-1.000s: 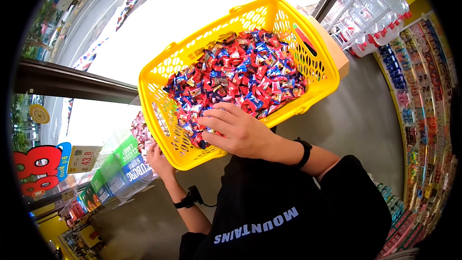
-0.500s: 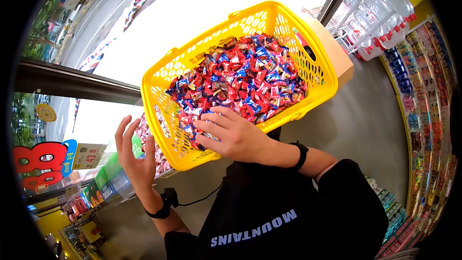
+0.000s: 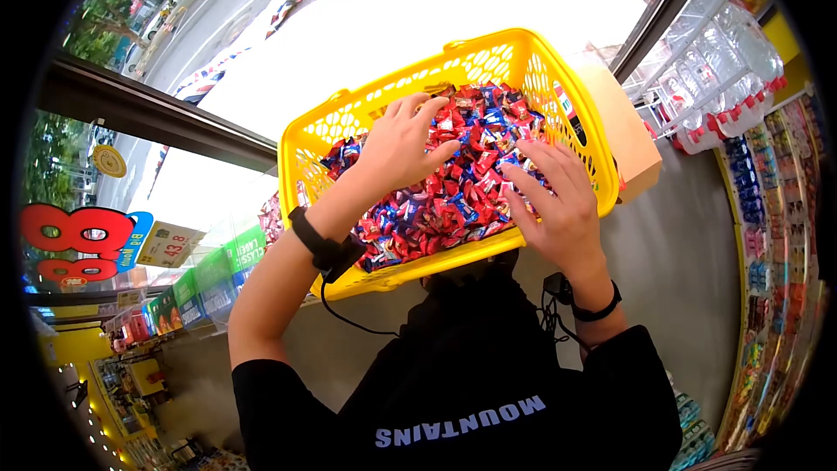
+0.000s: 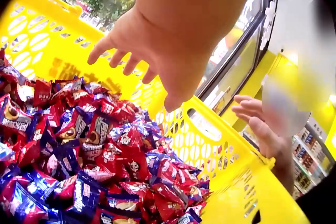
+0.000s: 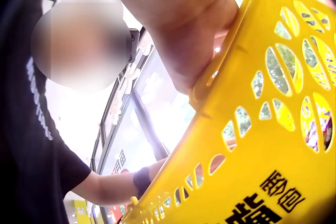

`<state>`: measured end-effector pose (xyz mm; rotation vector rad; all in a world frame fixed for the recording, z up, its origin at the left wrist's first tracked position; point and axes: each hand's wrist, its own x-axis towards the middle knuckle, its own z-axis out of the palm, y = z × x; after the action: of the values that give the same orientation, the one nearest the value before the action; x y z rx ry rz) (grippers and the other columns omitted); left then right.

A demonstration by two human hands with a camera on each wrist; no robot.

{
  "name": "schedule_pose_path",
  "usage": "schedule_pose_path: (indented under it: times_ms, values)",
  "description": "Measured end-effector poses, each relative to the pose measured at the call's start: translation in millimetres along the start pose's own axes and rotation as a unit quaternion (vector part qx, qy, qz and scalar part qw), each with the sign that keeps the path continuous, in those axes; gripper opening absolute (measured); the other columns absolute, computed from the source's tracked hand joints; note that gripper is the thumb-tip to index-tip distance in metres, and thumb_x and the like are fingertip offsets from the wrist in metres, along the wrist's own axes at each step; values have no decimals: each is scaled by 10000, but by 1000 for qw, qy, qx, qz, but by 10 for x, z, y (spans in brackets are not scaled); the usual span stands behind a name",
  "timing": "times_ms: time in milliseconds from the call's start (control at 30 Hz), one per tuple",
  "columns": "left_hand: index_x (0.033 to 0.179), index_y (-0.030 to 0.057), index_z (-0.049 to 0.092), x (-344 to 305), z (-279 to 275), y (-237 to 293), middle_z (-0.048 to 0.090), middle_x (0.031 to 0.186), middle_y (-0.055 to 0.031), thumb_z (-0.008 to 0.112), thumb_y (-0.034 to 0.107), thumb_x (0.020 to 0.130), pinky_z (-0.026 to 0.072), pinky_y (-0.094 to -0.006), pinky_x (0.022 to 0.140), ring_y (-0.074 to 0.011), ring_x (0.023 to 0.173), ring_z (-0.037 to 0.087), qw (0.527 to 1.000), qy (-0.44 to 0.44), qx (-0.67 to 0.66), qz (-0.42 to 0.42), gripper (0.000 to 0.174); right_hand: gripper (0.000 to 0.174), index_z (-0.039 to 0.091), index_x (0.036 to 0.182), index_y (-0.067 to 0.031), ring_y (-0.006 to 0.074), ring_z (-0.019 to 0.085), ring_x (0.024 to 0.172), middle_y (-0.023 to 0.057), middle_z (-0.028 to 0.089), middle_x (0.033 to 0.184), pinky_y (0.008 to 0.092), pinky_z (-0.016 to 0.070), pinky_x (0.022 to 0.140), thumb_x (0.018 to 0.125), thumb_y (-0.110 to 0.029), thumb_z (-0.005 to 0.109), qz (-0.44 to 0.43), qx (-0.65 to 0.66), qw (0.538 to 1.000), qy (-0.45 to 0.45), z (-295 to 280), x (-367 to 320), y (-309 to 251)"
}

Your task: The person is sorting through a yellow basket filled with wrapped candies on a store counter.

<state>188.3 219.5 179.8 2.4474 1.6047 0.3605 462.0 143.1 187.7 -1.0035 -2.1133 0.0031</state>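
A yellow plastic basket [image 3: 595,135] with pierced walls holds a heap of small red and blue wrapped snacks [image 3: 436,222]. Over the far left part of the heap reaches my left hand [image 3: 397,144], fingers spread and loosely bent. In the left wrist view that hand [image 4: 152,45] hangs above the snacks [image 4: 121,155] with nothing held. My right hand [image 3: 562,209] is at the near right of the basket, its fingers loosely extended over the snacks. The right wrist view shows this hand [image 5: 194,40] at the basket's rim, its fingertips hidden behind the wall.
A cardboard box [image 3: 623,113] sits against the basket's right end. Bottled water packs [image 3: 724,78] and stocked shelves [image 3: 763,270] line the right. A window frame [image 3: 166,109] runs along the left, with green beer cartons [image 3: 205,275] and a price card [image 3: 170,244] below it.
My left hand has left the basket's left end and swung over the snacks. My right hand has shifted from the heap's near left to the near right side.
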Motion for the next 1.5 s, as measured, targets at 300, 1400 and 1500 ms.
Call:
schedule_pose_path:
  times_ms: [300,1400,1500]
  values:
    - [1618,304,464,282,608,76,491,1594,-190,614,791,911,401,-790,1080,-517,1466,429,981,-107,44,-155,872,352,759,1221,-101,324,645,1289,125,693,1364,539,467,1148,871,-126,789,34,-13,999,9,-107,-83,284]
    - [1420,202,701,32,481,-216,511,1594,-214,587,496,1030,423,-592,1185,-463,1491,429,960,-241,138,-27,501,232,777,1073,-61,302,720,1096,112,763,1198,501,535,1052,844,-90,789,46,-14,998,27,-27,-14,262]
    - [1377,179,723,37,492,-75,511,1582,-231,570,486,1044,427,-614,1168,-484,1484,424,962,-222,157,-36,478,229,774,1070,-57,300,720,1094,111,763,1193,500,536,1049,844,-89,790,47,-11,998,29,-38,-29,256]
